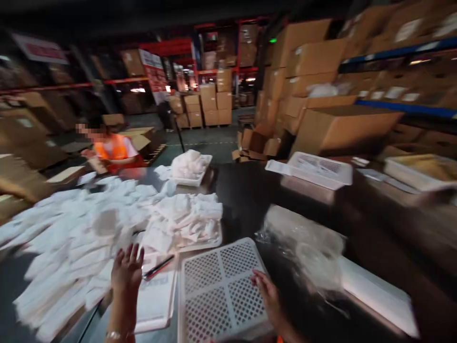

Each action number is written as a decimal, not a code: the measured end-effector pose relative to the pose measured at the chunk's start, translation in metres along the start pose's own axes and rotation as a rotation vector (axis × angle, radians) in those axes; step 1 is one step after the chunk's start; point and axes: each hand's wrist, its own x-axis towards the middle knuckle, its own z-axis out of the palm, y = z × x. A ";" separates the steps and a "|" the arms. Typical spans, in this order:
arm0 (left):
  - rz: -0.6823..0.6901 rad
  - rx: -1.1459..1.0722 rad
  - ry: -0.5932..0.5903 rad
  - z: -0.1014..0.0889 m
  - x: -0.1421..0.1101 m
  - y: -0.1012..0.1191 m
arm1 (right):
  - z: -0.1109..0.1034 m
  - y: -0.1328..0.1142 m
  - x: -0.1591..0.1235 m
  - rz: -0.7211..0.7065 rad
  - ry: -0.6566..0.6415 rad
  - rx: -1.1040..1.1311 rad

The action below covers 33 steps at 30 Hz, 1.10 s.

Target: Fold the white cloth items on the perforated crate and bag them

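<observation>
My left hand [127, 267] is raised with its fingers spread and holds nothing. It is beside a pen [159, 267] that lies on a printed paper pad [153, 302]. My right hand [266, 289] reaches over the right side of a white perforated plastic basket [223, 259], fingers stretched out and nothing seen in them. Whether they touch the basket I cannot tell. To the left of my left hand spreads a large pile of white packets [71, 233]. More white packets [189, 212] fill a tray behind the basket.
A clear plastic bag [303, 233] and a white roll or stack [378, 293] lie on the dark table at right. Farther back are a filled white tray [193, 178] and an overturned-looking basket [319, 169]. A person in an orange vest [116, 147] is across the table, among cardboard boxes.
</observation>
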 end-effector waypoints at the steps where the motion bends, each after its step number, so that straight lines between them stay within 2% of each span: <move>1: -0.068 0.014 0.013 0.003 0.004 -0.022 | -0.012 0.010 0.000 -0.037 0.090 -0.028; 4: -0.320 0.163 -0.083 0.002 -0.008 -0.093 | -0.056 0.055 0.004 -0.125 0.356 -0.199; 6: -0.357 0.267 -0.198 0.002 -0.028 -0.129 | -0.086 0.085 0.010 -0.205 0.497 -0.370; 9: -0.292 0.412 -0.404 0.014 -0.058 -0.160 | -0.124 0.110 0.026 -0.275 0.612 -0.553; 12: -0.243 0.601 -0.532 0.028 -0.077 -0.174 | -0.148 0.109 0.047 -0.276 0.595 -0.585; 15: -0.123 0.792 -0.670 0.038 -0.091 -0.184 | -0.154 0.095 0.072 -0.253 0.561 -0.584; 19: 0.086 1.007 -1.008 0.058 -0.114 -0.200 | -0.146 0.081 0.103 -0.153 0.560 -0.496; 23: 0.259 1.166 -1.297 0.098 -0.142 -0.227 | -0.140 0.078 0.111 -0.039 0.550 -0.331; 26: 0.285 1.253 -1.454 0.128 -0.166 -0.263 | -0.142 0.078 0.101 0.003 0.540 -0.205; 29: 0.259 1.403 -1.532 0.149 -0.189 -0.309 | -0.146 0.074 0.092 -0.008 0.480 -0.088; 33: 0.347 1.581 -1.464 0.173 -0.214 -0.358 | -0.152 0.069 0.086 -0.042 0.392 -0.020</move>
